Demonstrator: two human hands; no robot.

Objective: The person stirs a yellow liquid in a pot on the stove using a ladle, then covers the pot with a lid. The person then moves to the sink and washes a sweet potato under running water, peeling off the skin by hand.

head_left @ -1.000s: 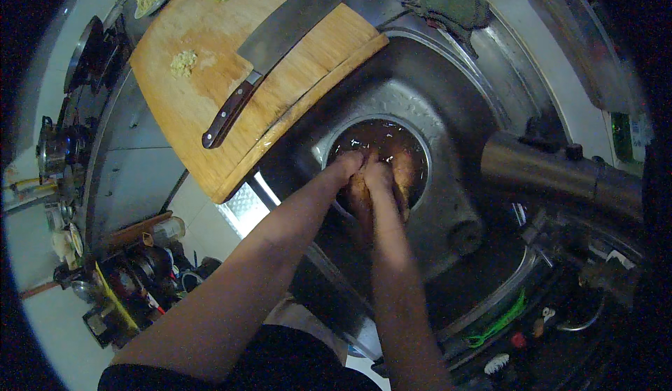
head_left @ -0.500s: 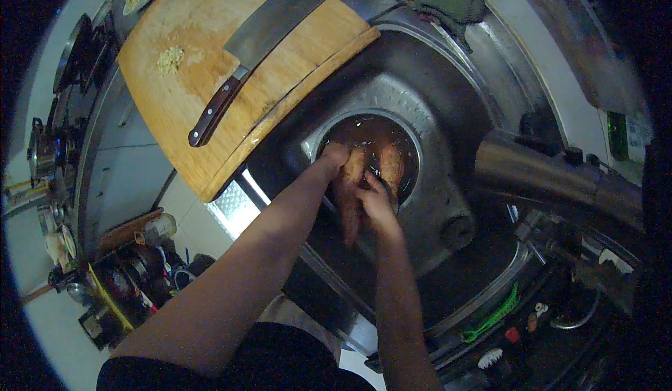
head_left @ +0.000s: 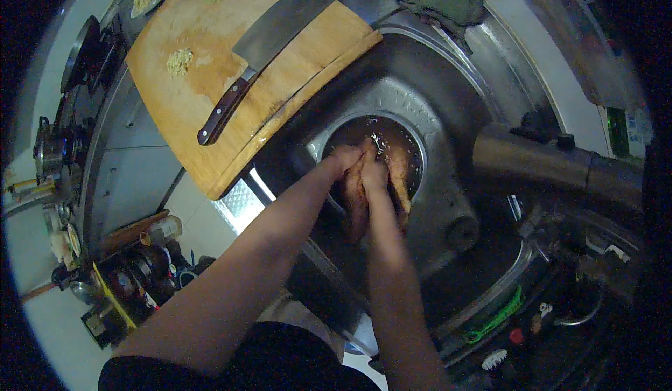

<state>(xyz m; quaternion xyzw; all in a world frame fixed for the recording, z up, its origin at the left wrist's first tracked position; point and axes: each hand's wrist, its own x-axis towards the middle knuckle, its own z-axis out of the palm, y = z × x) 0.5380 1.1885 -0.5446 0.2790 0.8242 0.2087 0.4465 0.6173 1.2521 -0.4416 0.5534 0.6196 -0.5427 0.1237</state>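
A round metal bowl with brownish water stands in the sink. Two long, tapering orange-brown pieces lie partly in the water; their exact kind I cannot make out. My left hand is closed round the upper end of the left piece, whose lower end leans out over the bowl's near rim. Against that same piece, my right hand presses from the right with its fingers drawn together, slightly blurred and partly hidden. The right piece rests beside my right hand.
Left of the sink, a wooden cutting board overhangs its edge, bearing a cleaver and chopped pale bits. A wide metal spout juts in from the right. A green cloth lies behind.
My right hand has moved up along the left piece, toward my left hand. The left hand keeps its grip. The whole view has shifted slightly.
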